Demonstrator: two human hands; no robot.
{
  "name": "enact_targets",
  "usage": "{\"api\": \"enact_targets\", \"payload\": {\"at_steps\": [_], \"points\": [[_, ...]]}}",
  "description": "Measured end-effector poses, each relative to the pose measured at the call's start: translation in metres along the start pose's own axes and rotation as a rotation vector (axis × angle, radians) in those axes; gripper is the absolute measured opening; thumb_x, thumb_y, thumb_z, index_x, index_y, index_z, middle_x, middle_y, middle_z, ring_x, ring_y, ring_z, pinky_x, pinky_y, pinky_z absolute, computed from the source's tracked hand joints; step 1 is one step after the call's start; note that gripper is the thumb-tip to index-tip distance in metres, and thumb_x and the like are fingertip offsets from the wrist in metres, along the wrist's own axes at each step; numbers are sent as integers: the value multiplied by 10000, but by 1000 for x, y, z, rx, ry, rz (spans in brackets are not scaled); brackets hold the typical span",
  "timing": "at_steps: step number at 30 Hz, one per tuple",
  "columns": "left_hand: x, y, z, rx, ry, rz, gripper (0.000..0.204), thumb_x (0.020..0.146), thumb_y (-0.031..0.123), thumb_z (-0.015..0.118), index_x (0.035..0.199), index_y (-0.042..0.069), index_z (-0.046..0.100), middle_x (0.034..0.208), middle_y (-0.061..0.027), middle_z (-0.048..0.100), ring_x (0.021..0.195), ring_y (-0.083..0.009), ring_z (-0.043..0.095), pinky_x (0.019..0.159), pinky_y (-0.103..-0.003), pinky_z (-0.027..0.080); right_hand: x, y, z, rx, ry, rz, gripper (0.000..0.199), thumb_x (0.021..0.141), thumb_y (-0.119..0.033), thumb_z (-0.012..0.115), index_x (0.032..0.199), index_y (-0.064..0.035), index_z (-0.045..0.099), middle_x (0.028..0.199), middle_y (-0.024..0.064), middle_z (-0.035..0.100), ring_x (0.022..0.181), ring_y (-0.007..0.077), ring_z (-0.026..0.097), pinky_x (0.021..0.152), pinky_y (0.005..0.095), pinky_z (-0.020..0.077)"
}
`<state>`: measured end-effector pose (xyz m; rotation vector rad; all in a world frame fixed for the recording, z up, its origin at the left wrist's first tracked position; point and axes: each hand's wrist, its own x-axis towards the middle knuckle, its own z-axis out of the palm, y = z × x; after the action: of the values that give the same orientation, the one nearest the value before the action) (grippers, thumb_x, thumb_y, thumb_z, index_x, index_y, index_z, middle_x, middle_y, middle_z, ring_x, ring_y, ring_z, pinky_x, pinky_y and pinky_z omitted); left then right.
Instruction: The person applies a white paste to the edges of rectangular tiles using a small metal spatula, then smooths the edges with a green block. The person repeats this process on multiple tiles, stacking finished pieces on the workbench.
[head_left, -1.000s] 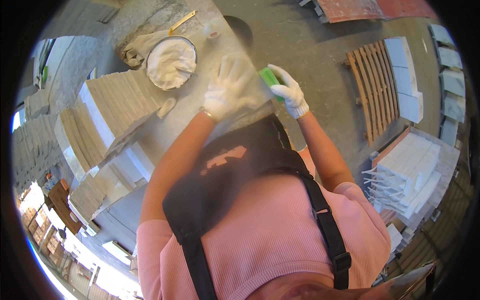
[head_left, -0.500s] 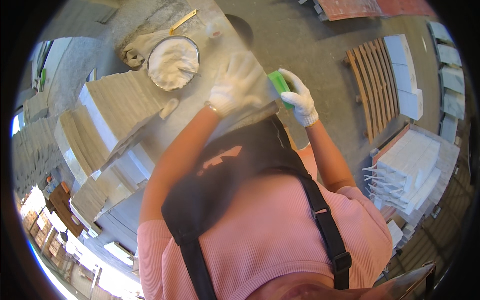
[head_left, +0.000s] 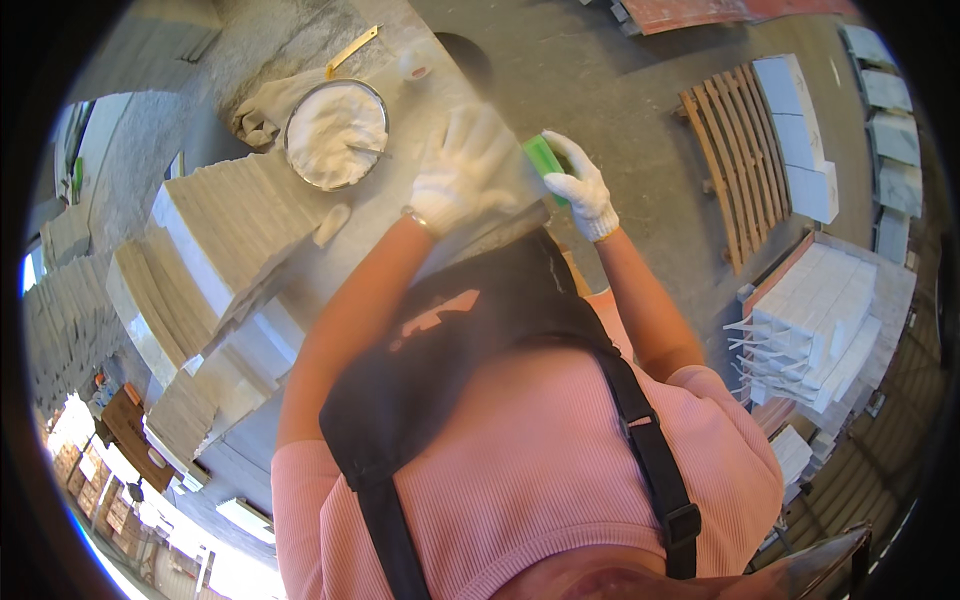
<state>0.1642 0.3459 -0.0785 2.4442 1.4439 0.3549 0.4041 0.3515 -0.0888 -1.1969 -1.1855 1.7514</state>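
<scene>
My left hand, in a white knit glove, lies flat with fingers spread on the pale, dusty stone slab in front of me. My right hand, gloved too, is closed round a green hand block. That block is held against the slab's right edge, and its working face is hidden. Left of my left hand, a round metal-rimmed bowl of white powder has a thin tool stuck in it. A small beige piece lies below the bowl.
Stacked stone tiles stand at left. Beyond the bowl are a crumpled cloth, a yellow square tool and a small whitish round object. At right are a wooden pallet with white blocks and a crate of white strips.
The whole view has shifted slightly left. My right hand and the green block have moved a little up along the slab's edge. My left hand stays spread on the slab.
</scene>
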Motion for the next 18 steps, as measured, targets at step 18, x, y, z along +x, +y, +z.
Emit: {"api": "enact_targets", "payload": {"at_steps": [18], "points": [[0, -1, 1, 48, 59, 19, 948, 665, 602, 750, 1455, 145, 491, 1566, -161, 365, 1415, -443, 338, 1069, -560, 398, -2, -3, 1, 27, 19, 32, 761, 823, -290, 712, 1477, 17, 472, 1408, 115, 568, 1276, 202, 530, 1079, 333, 406]]}}
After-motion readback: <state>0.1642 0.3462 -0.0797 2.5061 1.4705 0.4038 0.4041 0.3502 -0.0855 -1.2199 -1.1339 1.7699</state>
